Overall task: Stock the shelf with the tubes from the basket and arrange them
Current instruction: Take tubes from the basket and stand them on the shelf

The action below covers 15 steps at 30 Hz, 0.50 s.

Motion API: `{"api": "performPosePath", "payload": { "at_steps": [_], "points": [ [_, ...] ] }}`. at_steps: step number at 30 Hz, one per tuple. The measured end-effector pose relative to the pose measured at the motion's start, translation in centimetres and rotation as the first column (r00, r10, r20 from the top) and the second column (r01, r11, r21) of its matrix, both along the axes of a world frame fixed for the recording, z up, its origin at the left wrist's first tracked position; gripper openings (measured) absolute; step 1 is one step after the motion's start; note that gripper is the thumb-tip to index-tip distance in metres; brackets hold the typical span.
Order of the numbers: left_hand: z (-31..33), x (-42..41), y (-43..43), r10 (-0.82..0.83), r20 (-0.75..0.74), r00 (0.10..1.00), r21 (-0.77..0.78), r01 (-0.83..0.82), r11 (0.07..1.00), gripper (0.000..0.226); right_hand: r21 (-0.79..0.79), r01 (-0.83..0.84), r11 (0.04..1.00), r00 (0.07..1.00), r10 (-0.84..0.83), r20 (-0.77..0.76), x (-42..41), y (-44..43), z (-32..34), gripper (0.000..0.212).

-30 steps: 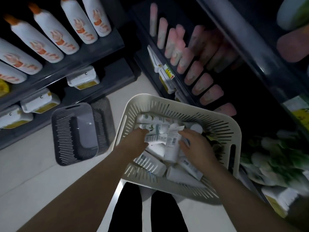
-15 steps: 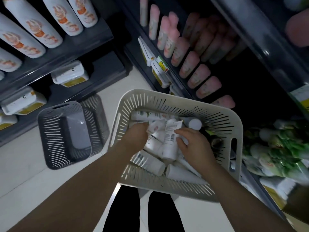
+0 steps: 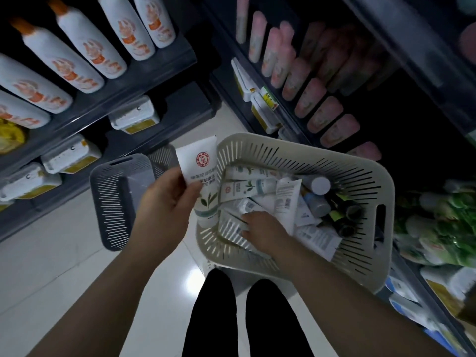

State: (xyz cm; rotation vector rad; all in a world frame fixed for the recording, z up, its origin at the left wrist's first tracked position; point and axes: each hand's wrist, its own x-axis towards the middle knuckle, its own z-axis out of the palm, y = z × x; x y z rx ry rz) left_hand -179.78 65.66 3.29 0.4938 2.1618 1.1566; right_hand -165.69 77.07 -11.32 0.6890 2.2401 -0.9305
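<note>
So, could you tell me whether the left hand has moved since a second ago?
Yes. The left hand has lifted out of the cream basket and now holds a white tube outside its left rim, nearer the grey basket.

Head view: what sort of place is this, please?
Probably a shop aisle. White bottles and pink tubes stand in rows on dark shelves, yellow price tags hang on the shelf edges, and a basket holds more tubes.
</note>
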Motion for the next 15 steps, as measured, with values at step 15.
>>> {"api": "performPosePath", "payload": {
  "at_steps": [15],
  "points": [
    [1.7, -2.3, -1.8, 0.009, 0.089, 0.996, 0.124, -0.020, 0.992, 0.023, 0.134, 0.116, 0.984, 0.991, -0.124, 0.048, -1.4, 0.3, 2.6, 0.036]
  ]
}}
